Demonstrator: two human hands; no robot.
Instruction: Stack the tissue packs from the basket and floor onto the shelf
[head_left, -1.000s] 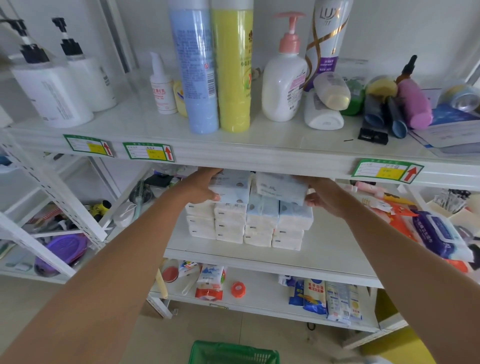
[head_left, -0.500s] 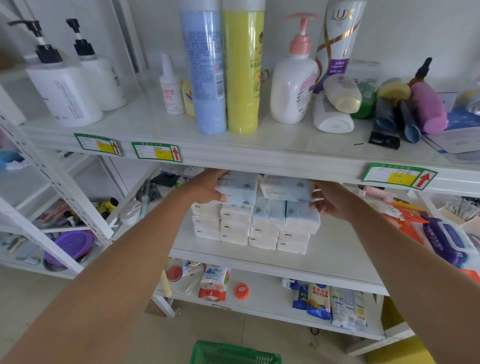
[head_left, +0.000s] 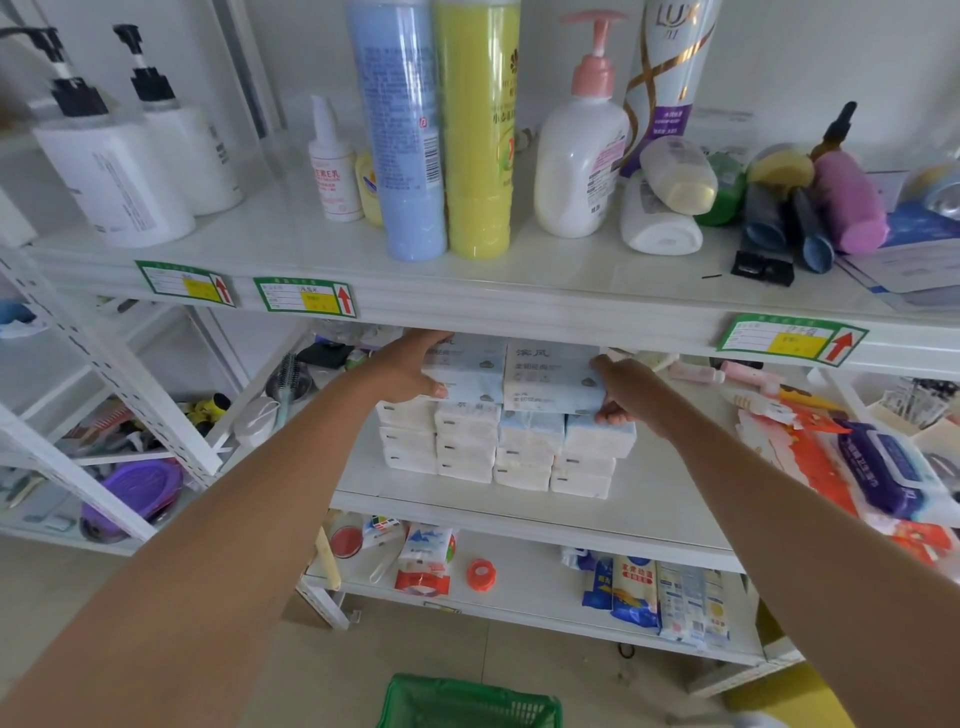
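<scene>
Centre-left of the frame, the left hand (head_left: 410, 366) clamps one tissue pack (head_left: 470, 364) on top of the stack (head_left: 498, 449); just right, the right hand (head_left: 621, 389) grips a second pack (head_left: 553, 376) beside it. Four columns already sit on the middle shelf (head_left: 649, 499), so most looks done. Bottom centre, the green basket (head_left: 467, 701) shows only its rim; contents can't be told.

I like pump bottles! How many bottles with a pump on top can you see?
3: two white black-pump bottles at the top shelf's left end, and one pink-pump bottle beside the yellow can. More may be hidden.
</scene>
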